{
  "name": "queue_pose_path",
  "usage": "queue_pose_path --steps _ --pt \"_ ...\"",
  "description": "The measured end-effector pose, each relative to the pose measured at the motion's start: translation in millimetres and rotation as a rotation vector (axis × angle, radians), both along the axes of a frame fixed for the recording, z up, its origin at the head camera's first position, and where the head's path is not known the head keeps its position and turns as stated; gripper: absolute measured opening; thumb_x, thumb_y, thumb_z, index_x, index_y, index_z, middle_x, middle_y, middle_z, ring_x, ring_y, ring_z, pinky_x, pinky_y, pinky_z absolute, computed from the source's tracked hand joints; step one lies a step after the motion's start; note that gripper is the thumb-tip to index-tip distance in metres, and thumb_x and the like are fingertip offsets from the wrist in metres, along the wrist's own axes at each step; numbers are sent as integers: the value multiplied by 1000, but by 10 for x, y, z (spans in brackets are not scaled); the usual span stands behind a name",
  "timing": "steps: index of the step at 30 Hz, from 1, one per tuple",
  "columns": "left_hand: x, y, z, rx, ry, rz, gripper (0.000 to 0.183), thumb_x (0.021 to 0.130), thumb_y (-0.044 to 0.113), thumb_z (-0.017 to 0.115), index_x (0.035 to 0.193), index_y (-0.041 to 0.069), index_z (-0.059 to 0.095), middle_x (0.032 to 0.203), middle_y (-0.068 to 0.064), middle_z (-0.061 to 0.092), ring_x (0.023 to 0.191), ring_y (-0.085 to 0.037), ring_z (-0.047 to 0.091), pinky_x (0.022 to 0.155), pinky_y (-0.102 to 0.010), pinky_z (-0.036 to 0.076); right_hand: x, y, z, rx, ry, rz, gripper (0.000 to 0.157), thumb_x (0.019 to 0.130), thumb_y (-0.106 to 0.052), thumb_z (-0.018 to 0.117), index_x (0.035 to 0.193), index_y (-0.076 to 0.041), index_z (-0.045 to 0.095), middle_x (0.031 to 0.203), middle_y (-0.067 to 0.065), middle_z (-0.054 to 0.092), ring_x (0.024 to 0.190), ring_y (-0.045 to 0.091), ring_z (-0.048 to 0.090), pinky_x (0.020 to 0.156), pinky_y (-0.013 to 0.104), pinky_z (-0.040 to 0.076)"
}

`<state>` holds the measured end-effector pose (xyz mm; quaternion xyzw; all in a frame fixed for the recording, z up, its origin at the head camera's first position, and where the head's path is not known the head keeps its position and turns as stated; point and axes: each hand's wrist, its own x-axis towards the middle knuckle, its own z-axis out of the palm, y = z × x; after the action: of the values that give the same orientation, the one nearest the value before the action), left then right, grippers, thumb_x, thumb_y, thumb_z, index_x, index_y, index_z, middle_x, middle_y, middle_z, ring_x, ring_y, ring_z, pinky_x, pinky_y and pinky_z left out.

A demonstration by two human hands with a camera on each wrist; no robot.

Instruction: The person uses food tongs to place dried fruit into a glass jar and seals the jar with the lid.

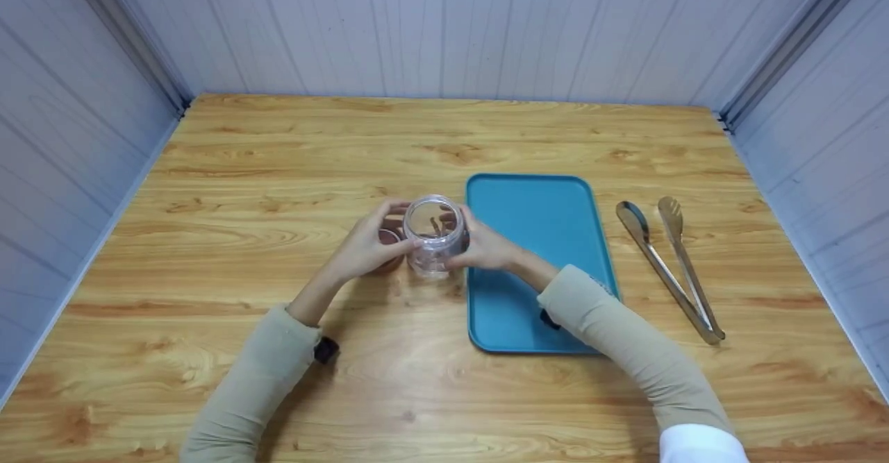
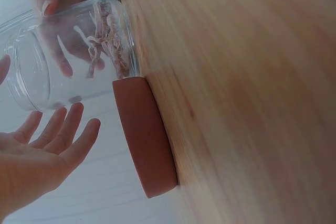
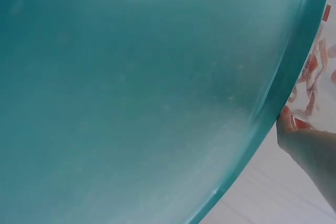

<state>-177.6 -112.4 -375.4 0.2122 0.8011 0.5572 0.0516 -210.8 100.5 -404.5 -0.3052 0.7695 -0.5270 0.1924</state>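
A clear jar point(image 1: 434, 251) stands upright, its mouth uncovered, with several stringy brownish strips point(image 2: 109, 40) low inside. My left hand point(image 1: 364, 244) is at the jar's left side, thumb near the rim and fingers spread around the far side. From the right, my right hand point(image 1: 489, 244) grips the jar, thumb in front and fingers behind. A reddish-brown round lid point(image 2: 144, 137) lies on the table beside the jar's base, partly hidden under my left hand in the head view.
A blue-green tray point(image 1: 535, 216) lies just right of the jar, under my right forearm. Farther right, metal tongs point(image 1: 684, 268) rest spread on the wooden table point(image 1: 278, 150). Pale panel walls point(image 1: 444, 32) border the back and sides.
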Motion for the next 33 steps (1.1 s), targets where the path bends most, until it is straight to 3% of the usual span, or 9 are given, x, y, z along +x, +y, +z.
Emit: queue_pose_path --steps 6,13,20,23,27,30,33 --pt "3 -10 -4 8 1 -8 56 77 5 67 123 -9 39 116 -29 46 96 -35 51 84 -44 41 -121 17 -227 21 16 -20 91 68 -8 75 136 -3 15 129 16 35 116 23 37 94 34 32" --pt "-8 -59 -32 39 -13 -16 55 78 3 66 123 -11 37 117 -30 45 98 -35 51 85 -42 41 -143 28 -270 36 62 -25 91 68 -17 77 136 -5 17 129 11 37 115 18 39 94 31 32" --pt "-131 -292 -220 -18 -13 59 62 76 16 70 126 -2 39 122 -25 43 107 -37 46 90 -45 35 -145 41 -261 14 78 -13 89 67 -13 76 134 -2 19 128 15 38 115 22 38 95 34 31" --pt "-138 -402 -220 -151 35 89 64 76 21 70 127 -1 39 123 -24 42 109 -37 43 91 -46 34 -145 44 -258 25 72 -19 88 67 -13 76 134 -4 20 127 13 39 115 21 39 94 33 31" --pt "-117 -522 -210 -419 77 114 70 77 32 68 131 1 35 126 -22 40 111 -37 40 91 -48 32 -145 39 -256 35 65 -26 88 67 -13 76 134 -5 20 127 12 40 114 19 39 94 32 31" --pt "-103 -570 -222 -608 57 110 80 76 40 67 134 1 30 128 -25 36 112 -40 38 91 -52 30 -142 35 -256 32 58 -26 89 67 -13 76 135 -5 19 127 12 39 115 20 39 94 33 31" --pt "-96 -587 -251 -730 -10 86 89 73 44 67 137 -2 24 129 -30 31 112 -45 35 91 -54 28 -139 31 -257 27 55 -27 90 66 -12 77 135 -5 19 127 12 39 115 20 39 94 33 31"
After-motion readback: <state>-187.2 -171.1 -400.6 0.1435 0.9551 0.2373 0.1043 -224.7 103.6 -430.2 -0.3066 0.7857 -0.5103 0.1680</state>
